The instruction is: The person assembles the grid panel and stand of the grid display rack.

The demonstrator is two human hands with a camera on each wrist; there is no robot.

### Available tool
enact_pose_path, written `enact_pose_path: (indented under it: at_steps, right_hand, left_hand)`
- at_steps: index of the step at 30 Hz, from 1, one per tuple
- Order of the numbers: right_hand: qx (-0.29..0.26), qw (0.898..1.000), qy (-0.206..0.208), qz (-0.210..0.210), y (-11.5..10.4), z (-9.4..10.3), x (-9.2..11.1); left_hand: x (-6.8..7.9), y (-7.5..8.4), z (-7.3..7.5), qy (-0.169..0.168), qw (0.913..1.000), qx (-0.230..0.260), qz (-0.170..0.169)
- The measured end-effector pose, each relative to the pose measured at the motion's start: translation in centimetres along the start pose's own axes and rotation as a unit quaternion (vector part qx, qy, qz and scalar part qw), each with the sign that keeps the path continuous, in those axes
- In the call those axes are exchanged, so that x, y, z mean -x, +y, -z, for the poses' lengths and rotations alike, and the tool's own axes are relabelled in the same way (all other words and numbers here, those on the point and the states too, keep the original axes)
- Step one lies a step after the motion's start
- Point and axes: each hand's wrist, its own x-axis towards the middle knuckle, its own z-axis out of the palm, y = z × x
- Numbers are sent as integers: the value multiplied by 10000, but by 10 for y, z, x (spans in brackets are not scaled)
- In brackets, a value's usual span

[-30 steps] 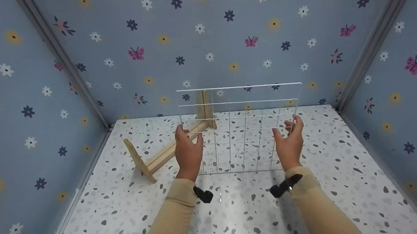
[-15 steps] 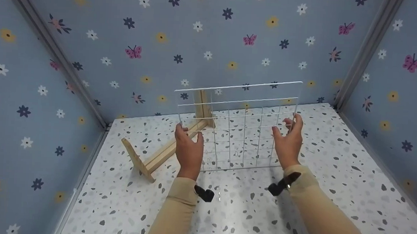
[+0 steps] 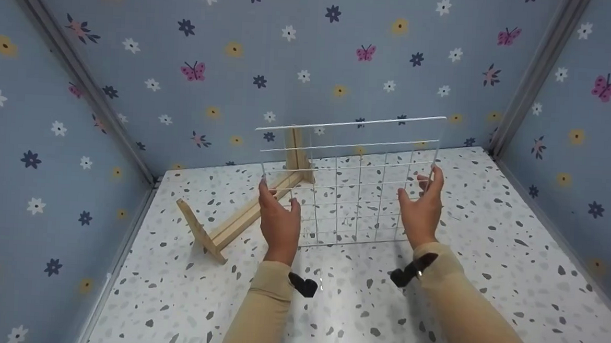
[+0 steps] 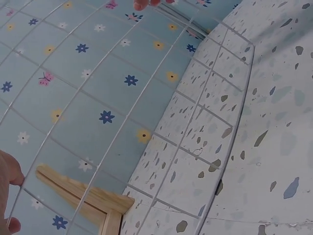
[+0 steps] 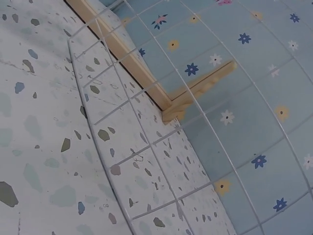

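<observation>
A white wire grid panel [image 3: 350, 123] is held up at a tilt over the speckled tabletop. On its left edge my left hand [image 3: 280, 227] grips the wire, thumb in front and fingers behind. My right hand [image 3: 421, 214] holds the right edge in a similar way. Behind the panel, to the left, lies a wooden stand [image 3: 248, 215], a long beam with an upright end piece at each end. The left wrist view has the grid's wires [image 4: 127, 116] crossing the frame, with part of my left hand [image 4: 9, 176] at the edge. No hand appears in the right wrist view.
The white speckled tabletop [image 3: 361, 310] is bounded by a blue flowered back wall [image 3: 322, 47] and side walls left and right. Grey metal posts [image 3: 540, 74] stand at the corners. Dark straps [image 3: 305, 285] sit on both wrists.
The panel's lower edge has risen slightly in the head view, and its top edge sits a little higher. Both hands keep their hold. The whole scene shifts slightly with the head.
</observation>
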Motion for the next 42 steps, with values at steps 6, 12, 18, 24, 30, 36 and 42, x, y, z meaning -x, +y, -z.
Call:
enact_pose_path:
  at_steps: [6,12,18,24,30,36,42]
  right_hand:
    - [87,9999,-22,-86,8,-2,2]
    - [98,9999,42,-56,15,-3,5]
    - [4,9997,106,-233,14,-3,6]
    - [-95,9992,264,-268,7,-4,11]
    - [92,9986,513,-34,2,-10,27]
    - [222,9939,949,520,-3,-19,40]
    - [-38,9965,625,551,-9,-34,57]
  left_hand:
    - [0,-2,-4,-147,9989,186,401]
    - [2,-4,-6,-230,9968,301,706]
    - [2,-3,-6,-245,9963,374,729]
    - [0,-5,-8,-184,9968,395,666]
    - [6,-10,-4,-186,9961,446,743]
    - [1,-6,-3,-268,9959,460,734]
    - [1,-9,-2,-332,9954,517,742]
